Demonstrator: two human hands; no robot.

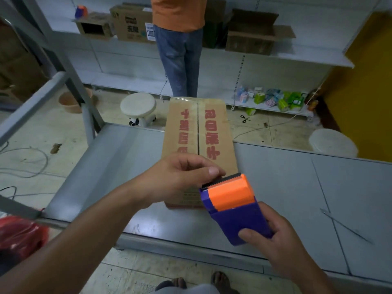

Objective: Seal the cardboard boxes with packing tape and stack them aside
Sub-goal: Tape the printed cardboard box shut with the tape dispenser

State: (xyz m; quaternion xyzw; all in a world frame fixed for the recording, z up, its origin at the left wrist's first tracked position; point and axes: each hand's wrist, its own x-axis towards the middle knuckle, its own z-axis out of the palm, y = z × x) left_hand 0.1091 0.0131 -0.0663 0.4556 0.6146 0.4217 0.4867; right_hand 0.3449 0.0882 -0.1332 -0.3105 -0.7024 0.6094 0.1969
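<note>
Box (199, 132) on table (297, 187), dispenser (231, 206) before it.

Looks like a small shop or its store room. Has long white metal shelves (307, 57) on slotted posts along the back wall, with open brown cardboard boxes (249, 42) up high and little bright packs of goods (273, 98) on the lowest board. Also has a flat grey metal shelf board (286, 187) up front, plus a round white plastic stool (137, 103) and small black scissors (245, 119) on the dirty pale tiled floor (53, 132).
</note>
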